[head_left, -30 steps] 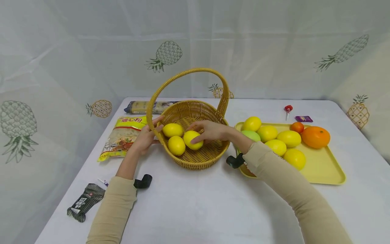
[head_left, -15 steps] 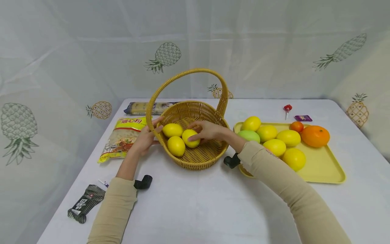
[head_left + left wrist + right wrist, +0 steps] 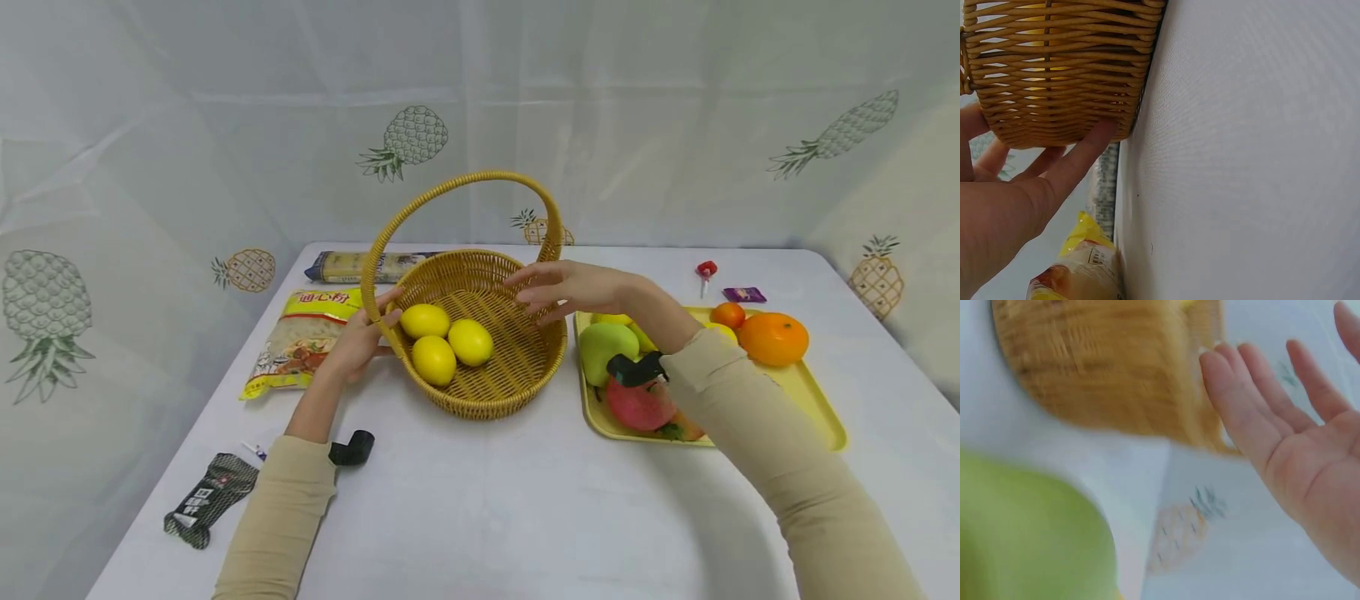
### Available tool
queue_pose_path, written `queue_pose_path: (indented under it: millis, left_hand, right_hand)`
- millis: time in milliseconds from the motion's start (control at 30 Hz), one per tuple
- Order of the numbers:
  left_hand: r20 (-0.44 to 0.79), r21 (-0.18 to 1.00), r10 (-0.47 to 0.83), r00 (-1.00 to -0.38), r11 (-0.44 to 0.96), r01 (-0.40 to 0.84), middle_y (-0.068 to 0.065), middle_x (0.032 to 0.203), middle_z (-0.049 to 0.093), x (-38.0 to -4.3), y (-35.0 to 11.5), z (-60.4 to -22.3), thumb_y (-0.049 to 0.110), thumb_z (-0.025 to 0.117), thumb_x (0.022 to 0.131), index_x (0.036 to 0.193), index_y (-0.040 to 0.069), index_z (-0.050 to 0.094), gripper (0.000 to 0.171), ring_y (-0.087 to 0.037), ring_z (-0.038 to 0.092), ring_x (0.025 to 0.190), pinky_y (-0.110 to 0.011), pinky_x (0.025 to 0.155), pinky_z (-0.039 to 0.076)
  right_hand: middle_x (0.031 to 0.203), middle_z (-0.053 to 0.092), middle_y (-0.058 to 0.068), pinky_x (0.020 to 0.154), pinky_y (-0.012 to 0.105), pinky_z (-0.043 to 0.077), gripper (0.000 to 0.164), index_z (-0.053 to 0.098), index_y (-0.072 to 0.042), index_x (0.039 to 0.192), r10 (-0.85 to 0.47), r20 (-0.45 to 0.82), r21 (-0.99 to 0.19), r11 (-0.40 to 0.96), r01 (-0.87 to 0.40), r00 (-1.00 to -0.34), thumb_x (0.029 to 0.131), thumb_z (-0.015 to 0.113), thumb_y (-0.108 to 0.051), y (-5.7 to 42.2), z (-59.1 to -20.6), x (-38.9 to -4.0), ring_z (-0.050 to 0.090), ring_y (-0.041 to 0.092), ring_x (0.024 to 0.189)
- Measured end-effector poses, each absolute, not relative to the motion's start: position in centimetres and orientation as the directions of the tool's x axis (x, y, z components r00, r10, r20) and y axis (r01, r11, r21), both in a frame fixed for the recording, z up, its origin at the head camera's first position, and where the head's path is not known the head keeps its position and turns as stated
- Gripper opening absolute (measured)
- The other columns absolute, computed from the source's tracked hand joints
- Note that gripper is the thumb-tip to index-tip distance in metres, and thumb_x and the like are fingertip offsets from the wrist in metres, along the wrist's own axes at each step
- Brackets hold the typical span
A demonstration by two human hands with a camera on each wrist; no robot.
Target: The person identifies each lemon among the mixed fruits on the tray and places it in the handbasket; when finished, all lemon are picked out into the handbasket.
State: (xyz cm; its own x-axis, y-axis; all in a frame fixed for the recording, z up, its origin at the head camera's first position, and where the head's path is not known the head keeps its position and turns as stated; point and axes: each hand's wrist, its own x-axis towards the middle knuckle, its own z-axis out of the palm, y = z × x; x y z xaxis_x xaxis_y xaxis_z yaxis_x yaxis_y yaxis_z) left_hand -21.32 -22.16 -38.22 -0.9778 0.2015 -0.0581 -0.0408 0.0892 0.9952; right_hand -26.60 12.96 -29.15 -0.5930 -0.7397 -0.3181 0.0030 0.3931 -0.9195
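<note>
A wicker basket (image 3: 517,400) with a tall arched handle stands mid-table. Three yellow lemons (image 3: 471,342) lie together at its left side. My left hand (image 3: 358,340) holds the basket's left side by the foot of the handle; fingers reach the rim, and in the left wrist view the thumb presses the woven wall (image 3: 1066,75). My right hand (image 3: 573,287) hovers over the basket's right rim with fingers spread and nothing in them. The right wrist view shows its open palm (image 3: 1322,462) beside the blurred basket.
Right of the basket, a yellow tray (image 3: 817,408) bears a green pear (image 3: 606,346), a pinkish-red fruit (image 3: 637,406), an orange (image 3: 774,338) and partly hidden lemons. A pasta bag (image 3: 300,337), a long packet (image 3: 352,266), a black packet (image 3: 210,498), lollipop (image 3: 706,271) and purple candy (image 3: 744,294) lie around.
My right hand has let go of the third lemon, leaving it beside the other two, and has risen rightward to the basket's rim. The left hand has stayed put.
</note>
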Motion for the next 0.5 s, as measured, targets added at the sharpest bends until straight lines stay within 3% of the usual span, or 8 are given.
queue_pose_path:
  millis: [167,333,500]
  left_hand:
    - [-0.053,0.996,0.206,-0.977,0.086,-0.035,-0.015,0.157,0.020,-21.1,-22.0,-38.0,0.021,0.043,0.105,0.155,0.013,0.026,0.053,-0.036,0.030,0.136,-0.061,0.095,0.040]
    - [-0.045,0.996,0.213,-0.976,0.088,-0.027,-0.016,0.156,0.022,-21.1,-22.0,-38.0,0.024,0.043,0.105,0.155,0.013,0.025,0.054,-0.037,0.033,0.134,-0.059,0.094,0.042]
    - [-0.044,0.996,0.218,-0.975,0.091,-0.025,-0.018,0.155,0.023,-21.1,-22.1,-37.9,0.024,0.043,0.105,0.155,0.013,0.025,0.054,-0.037,0.033,0.133,-0.058,0.093,0.043]
  right_hand:
    - [0.144,0.041,0.017,0.102,0.048,0.040,0.052,0.034,-0.008,0.147,-0.694,-0.275,-0.910,0.412,-0.054,-0.665,0.101,0.054,-0.020,18.5,-27.6,-25.8,0.047,0.032,0.125]
    - [0.143,0.043,0.016,0.102,0.050,0.039,0.049,0.038,-0.013,0.145,-0.607,-0.273,-0.885,0.462,-0.052,-0.746,0.099,0.056,-0.019,24.2,-28.0,-24.6,0.049,0.035,0.124]
    - [0.143,0.043,0.018,0.097,0.036,0.046,0.044,0.040,-0.013,0.144,-0.610,-0.238,-0.879,0.466,-0.099,-0.756,0.102,0.050,-0.016,29.5,-29.8,-23.2,0.052,0.027,0.122]
